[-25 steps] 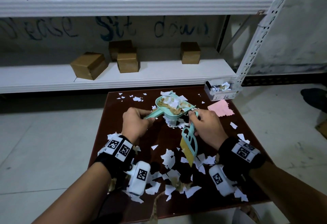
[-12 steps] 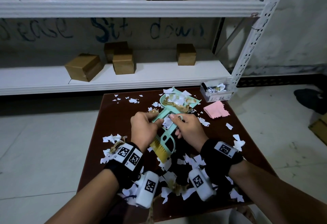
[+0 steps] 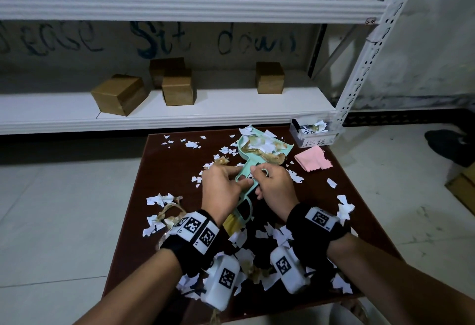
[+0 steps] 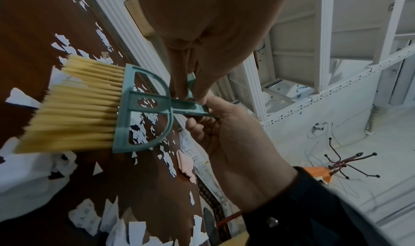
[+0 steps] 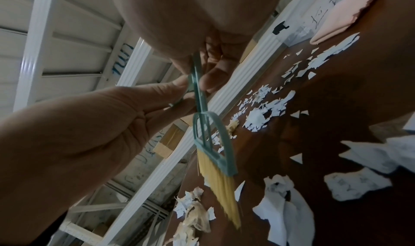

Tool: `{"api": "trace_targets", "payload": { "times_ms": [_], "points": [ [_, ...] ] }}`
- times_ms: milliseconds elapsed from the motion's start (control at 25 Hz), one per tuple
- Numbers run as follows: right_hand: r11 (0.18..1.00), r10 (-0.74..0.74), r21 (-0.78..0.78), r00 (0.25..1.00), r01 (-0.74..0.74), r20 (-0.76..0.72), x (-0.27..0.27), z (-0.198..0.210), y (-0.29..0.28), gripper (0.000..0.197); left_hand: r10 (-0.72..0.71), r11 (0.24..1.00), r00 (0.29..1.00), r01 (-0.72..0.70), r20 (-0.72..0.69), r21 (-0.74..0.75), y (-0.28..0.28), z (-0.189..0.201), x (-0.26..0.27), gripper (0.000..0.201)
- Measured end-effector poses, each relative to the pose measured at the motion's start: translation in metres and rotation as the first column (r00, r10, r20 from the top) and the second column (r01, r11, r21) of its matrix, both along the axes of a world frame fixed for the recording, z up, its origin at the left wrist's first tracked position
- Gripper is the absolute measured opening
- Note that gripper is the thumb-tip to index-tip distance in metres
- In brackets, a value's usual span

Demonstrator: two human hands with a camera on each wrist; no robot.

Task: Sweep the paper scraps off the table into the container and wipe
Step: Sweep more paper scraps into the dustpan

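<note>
Hands meet over mid-table: the left hand (image 3: pixel 223 191) pinches the dustpan (image 3: pixel 259 151) handle, its loaded tray pointing toward the far-right container (image 3: pixel 312 136), while the right hand (image 3: pixel 273 187) grips the brush (image 4: pixel 94 106) handle against it (likely clipping the two together so one hand can carry and tip). Paper scraps (image 3: pixel 267 241) litter the dark brown table (image 3: pixel 365 227), thickest at the near edge; a pink cloth (image 3: pixel 313 161) waits beside the container. White shelving with cardboard boxes (image 3: pixel 119 93) stands behind.
</note>
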State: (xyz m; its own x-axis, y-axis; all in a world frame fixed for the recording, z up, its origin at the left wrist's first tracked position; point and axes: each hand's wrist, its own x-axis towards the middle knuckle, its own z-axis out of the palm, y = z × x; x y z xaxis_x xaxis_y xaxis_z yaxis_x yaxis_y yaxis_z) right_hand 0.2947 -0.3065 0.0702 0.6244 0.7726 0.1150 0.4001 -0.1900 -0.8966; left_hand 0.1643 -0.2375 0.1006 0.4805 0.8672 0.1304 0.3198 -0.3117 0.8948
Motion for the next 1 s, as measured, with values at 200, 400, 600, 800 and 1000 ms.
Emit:
{"api": "trace_targets", "payload": {
  "times_ms": [200,400,600,800,1000],
  "points": [
    [0.997,-0.054,0.052,0.998,0.056,-0.042,0.003,-0.003,0.000,0.040,-0.066,0.998,0.998,0.066,-0.008,-0.002,-0.011,0.004,0.002,0.032],
    [0.989,-0.136,0.043,0.983,0.142,-0.126,0.010,-0.008,0.000,0.046,-0.151,0.988,0.987,0.149,-0.053,-0.051,-0.011,0.000,0.004,0.052],
    [0.984,-0.177,0.009,0.984,0.178,-0.011,0.021,-0.018,0.002,0.053,-0.185,0.980,0.978,0.177,-0.094,-0.091,-0.014,-0.002,0.005,0.052],
    [0.981,-0.176,-0.069,0.981,0.182,0.086,0.032,-0.013,-0.001,0.054,-0.212,0.974,0.973,0.203,-0.093,-0.105,-0.018,0.004,0.006,0.029],
    [0.961,-0.189,-0.183,0.976,0.207,0.110,0.065,0.011,-0.006,0.037,-0.135,0.983,0.985,0.120,-0.104,-0.139,-0.005,0.004,0.002,0.057]
  ]
}}
